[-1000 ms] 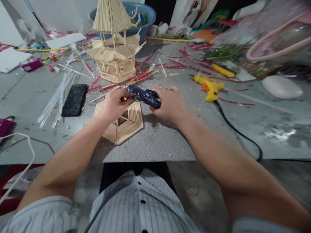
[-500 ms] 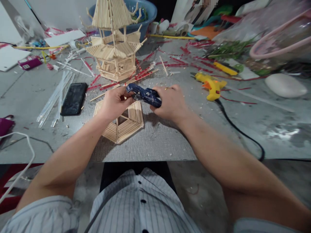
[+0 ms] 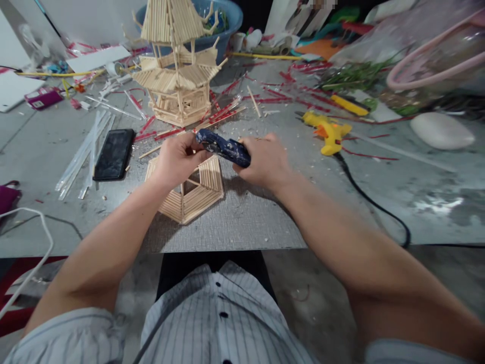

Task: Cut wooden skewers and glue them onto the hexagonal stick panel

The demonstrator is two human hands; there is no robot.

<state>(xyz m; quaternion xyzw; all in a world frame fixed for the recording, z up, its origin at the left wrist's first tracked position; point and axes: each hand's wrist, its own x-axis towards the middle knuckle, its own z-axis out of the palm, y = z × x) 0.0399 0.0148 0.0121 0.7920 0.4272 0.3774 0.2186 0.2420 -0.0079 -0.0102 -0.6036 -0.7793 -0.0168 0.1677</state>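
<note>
My right hand (image 3: 265, 161) is wrapped round the handles of dark blue cutting pliers (image 3: 224, 146), whose jaws point left. My left hand (image 3: 177, 161) is closed in a pinch right at those jaws; what it pinches is too small to make out. Both hands hover over a hexagonal roof piece made of wooden sticks (image 3: 189, 189) lying on the grey mat (image 3: 242, 222). Behind them stands a tall stick-built pagoda model (image 3: 177, 65).
A black phone (image 3: 114, 154) and clear glue sticks (image 3: 85, 151) lie left. A yellow glue gun (image 3: 326, 131) with a black cord (image 3: 375, 202) lies right. Red and wooden stick scraps litter the table; a blue basin (image 3: 227, 20) stands behind. A white cable (image 3: 30, 253) hangs at the left edge.
The hands and pliers stay almost in place; the pliers tilt slightly and the view shifts a little. Nothing was picked up or let go.
</note>
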